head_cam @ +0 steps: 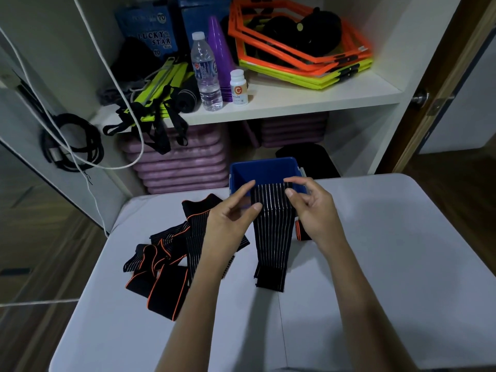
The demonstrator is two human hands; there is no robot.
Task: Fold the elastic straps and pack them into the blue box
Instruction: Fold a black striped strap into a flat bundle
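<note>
— Why was the strap (271,226) held up by both hands?
— It was pinched at its top by the left hand (230,224) and right hand (312,210), each grip closed on it, so it could be folded. It was kept near the blue box (264,170) on the counter (375,264).
</note>
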